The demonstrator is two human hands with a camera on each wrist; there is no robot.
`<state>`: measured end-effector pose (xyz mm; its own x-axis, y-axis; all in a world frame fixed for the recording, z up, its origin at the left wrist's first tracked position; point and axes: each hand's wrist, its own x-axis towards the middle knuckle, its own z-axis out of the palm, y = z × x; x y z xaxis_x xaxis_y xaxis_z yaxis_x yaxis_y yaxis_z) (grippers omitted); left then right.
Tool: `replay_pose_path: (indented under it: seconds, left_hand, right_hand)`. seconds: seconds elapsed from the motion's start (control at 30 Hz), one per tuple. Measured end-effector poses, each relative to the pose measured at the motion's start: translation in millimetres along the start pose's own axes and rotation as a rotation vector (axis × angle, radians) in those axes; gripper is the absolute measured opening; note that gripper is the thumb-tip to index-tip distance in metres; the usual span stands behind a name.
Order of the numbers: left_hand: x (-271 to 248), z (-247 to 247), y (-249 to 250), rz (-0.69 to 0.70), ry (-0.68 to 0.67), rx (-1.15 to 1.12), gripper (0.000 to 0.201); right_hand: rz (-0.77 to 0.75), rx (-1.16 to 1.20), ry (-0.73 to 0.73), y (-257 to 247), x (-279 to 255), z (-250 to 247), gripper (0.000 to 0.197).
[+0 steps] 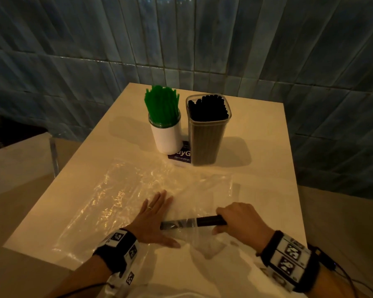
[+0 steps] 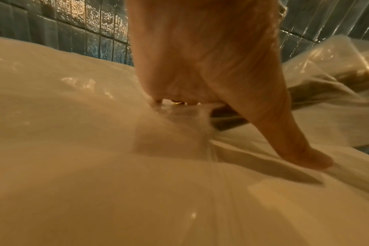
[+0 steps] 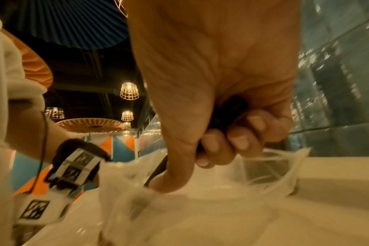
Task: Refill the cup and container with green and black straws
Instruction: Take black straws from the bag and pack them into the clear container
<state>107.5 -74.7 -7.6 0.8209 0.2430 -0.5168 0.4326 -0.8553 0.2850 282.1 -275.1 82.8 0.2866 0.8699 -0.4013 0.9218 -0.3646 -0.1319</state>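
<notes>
A white cup (image 1: pixel 167 135) full of green straws (image 1: pixel 162 104) stands at the far middle of the table. Beside it on the right is a clear square container (image 1: pixel 206 134) packed with black straws (image 1: pixel 208 108). My right hand (image 1: pixel 235 218) grips a small bundle of black straws (image 1: pixel 207 221) (image 3: pixel 228 113) whose left end still lies inside a clear plastic bag (image 1: pixel 187 231) (image 3: pixel 179 191). My left hand (image 1: pixel 153 216) (image 2: pixel 211 66) lies flat with straight fingers, pressing the clear bag onto the table.
A second, flattened clear plastic bag (image 1: pixel 121 190) spreads over the near left of the white table (image 1: pixel 256 130). A dark printed card (image 1: pixel 182 157) lies under the cup and container. Blue tiled wall (image 1: pixel 181 39) rises behind the table.
</notes>
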Motion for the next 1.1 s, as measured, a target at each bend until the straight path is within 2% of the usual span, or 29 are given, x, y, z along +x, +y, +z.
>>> replay_pose_path:
  seconds: [0.07, 0.17, 0.23, 0.37, 0.43, 0.5, 0.57, 0.63, 0.73, 0.77, 0.83, 0.9, 0.93, 0.97, 1.03, 1.1]
  left_hand:
    - [1, 1, 0, 0.002, -0.006, 0.039, 0.140]
    - [0, 0, 0, -0.004, -0.018, 0.059, 0.141]
    - [-1, -2, 1, -0.010, -0.030, 0.068, 0.142]
    - [-4, -18, 8, -0.038, -0.101, 0.030, 0.147]
    - [-5, -37, 18, -0.044, -0.074, -0.070, 0.148]
    - [-3, -58, 35, 0.028, 0.139, -0.141, 0.143]
    - [0, -78, 57, 0.155, 0.384, -0.069, 0.130]
    - [3, -92, 76, 0.235, 0.524, 0.000, 0.109]
    - [4, -107, 88, 0.235, 0.579, -0.087, 0.033]
    - [6, -109, 87, 0.203, 0.579, -0.148, 0.020]
    - [9, -111, 86, 0.143, 0.602, -0.378, 0.017]
    - [11, -115, 89, 0.116, 0.639, -0.738, 0.027]
    - [12, -120, 93, 0.119, 0.655, -0.847, 0.031]
    - [13, -128, 100, 0.157, 0.676, -0.892, 0.029]
    - [12, -147, 116, 0.331, 0.685, -0.903, 0.009]
    - [12, -168, 129, 0.498, 0.696, -0.849, 0.039]
  right_hand:
    - [0.076, 0.017, -0.037, 16, -12, -13, 0.042]
    - [0.255, 0.082, -0.178, 47, -32, -36, 0.041]
    - [0.379, 0.151, -0.211, 71, -46, -55, 0.035]
    - [0.541, 0.170, -0.125, 106, -73, -93, 0.029]
    - [0.573, 0.139, -0.064, 107, -76, -103, 0.032]
    - [0.537, 0.058, -0.019, 91, -71, -110, 0.037]
    - [0.426, -0.004, -0.003, 64, -61, -113, 0.032]
    - [0.280, 0.009, 0.016, 36, -49, -116, 0.026]
    - [0.092, 0.188, 0.104, 11, -39, -126, 0.032]
    - [0.043, 0.317, 0.139, 7, -39, -134, 0.038]
    - [-0.061, 0.660, 0.247, -1, -41, -150, 0.046]
    - [-0.155, 0.957, 0.416, -8, -37, -162, 0.047]
    - [-0.174, 1.065, 0.499, -12, -31, -164, 0.044]
    - [-0.177, 1.138, 0.566, -17, -24, -164, 0.040]
    - [-0.179, 1.161, 0.651, -28, -9, -162, 0.028]
    - [-0.186, 1.087, 0.711, -32, 4, -162, 0.023]
